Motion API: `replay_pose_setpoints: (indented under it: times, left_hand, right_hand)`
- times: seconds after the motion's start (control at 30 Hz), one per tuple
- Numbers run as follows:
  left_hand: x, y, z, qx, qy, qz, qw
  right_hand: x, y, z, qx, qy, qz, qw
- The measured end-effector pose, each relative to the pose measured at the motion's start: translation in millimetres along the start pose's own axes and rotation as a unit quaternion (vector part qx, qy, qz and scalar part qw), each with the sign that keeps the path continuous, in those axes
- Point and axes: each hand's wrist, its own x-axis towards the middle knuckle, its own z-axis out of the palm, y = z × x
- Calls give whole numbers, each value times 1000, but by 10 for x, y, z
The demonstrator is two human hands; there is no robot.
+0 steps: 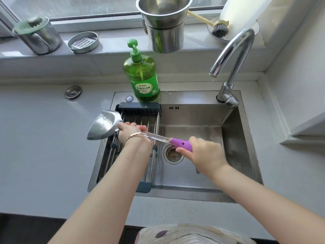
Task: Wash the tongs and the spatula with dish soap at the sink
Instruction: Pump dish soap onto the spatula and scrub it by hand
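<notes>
One green dish-soap bottle (142, 76) with a green pump is stood on the back rim of the sink (228, 191). Its green label is printed with white Chinese characters, too small to be read with certainty. The bottle is seen to be filled with green liquid to about the shoulder.

One spatula (105, 125) is held level over the left part of the sink, above a roll-up drying rack (139, 108) laid across the basin. Its steel blade is carried out past the sink's left edge, over the grey surface (44, 138). The neck just behind the blade is gripped by the left hand (131, 132), fingers curled round it; a bracelet (139, 136) is worn on that wrist. The purple handle is clasped by the right hand (205, 154), fingers and thumb closed round it above the drain strainer (173, 154).

One chrome faucet (233, 55) is mounted at the sink's back right corner.

On the windowsill, four steel containers are counted:
- two steel buckets (165, 18), nested one in the other
- a steel cup (38, 37) at the left, with something green in it
- a shallow round tin (82, 42) holding a white perforated piece

One wooden-handled brush (219, 29) is rested in a small dish at the right.
</notes>
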Motion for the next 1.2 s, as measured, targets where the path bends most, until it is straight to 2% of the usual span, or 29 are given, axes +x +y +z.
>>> replay_pose_setpoints:
  times: [0.03, 0.07, 0.1, 0.17, 0.23, 0.3, 0.33, 0.37, 0.43, 0.47, 0.57, 0.63, 0.67, 0.8, 0.97, 1.03, 1.2]
  left_hand:
    - [-8, -1, -19, 2, 18, 10, 1000]
    - [-20, -5, -41, 9, 32, 18, 999]
    - [-49, -6, -61, 28, 38, 24, 999]
    - [-78, -5, -104, 67, 37, 30, 997]
    - [-77, 34, -107, 74, 22, 43, 996]
    - [-20, 124, -47, 59, 15, 66, 996]
    - [32, 181, -5, 47, 14, 75, 996]
    - [95, 245, 30, 34, 12, 78, 996]
    - [254, 367, 67, 10, 7, 65, 998]
    - [334, 422, 69, 2, 0, 52, 999]
    - [523, 522, 76, 1, -8, 17, 1000]
    - [618, 545, 107, 10, -6, 21, 1000]
    - [673, 549, 129, 8, -3, 26, 1000]
    - [842, 549, 225, -46, -3, 2, 999]
    - [893, 543, 357, 44, 16, 25, 999]
    - [921, 546, 399, 61, 21, 29, 998]
    - [1008, 581, 496, 35, 19, 20, 999]
  right_hand:
    - [14, 52, -47, 6, -43, 39, 998]
    - [34, 110, -84, 44, -122, 77, 988]
    - [70, 136, -123, 125, -219, 104, 962]
    - [154, 130, -160, 300, -385, 146, 861]
    - [210, 155, -85, 415, -421, 182, 786]
    - [245, 208, -14, 507, -390, 236, 732]
    - [263, 244, 13, 530, -372, 262, 715]
    - [283, 289, 29, 518, -352, 277, 729]
    - [357, 377, 38, 432, -312, 285, 797]
    - [431, 401, 24, 400, -293, 288, 820]
    - [812, 349, -145, 387, -243, 280, 844]
    - [1173, 175, -325, 412, -220, 254, 847]
    - [1362, 62, -423, 444, -217, 248, 834]
    - [2085, -390, -729, 581, -238, 238, 741]
    - [2744, -739, -876, 652, -264, 258, 663]
    - [2923, -793, -879, 664, -253, 277, 646]
    - [3201, -792, -849, 672, -238, 296, 635]
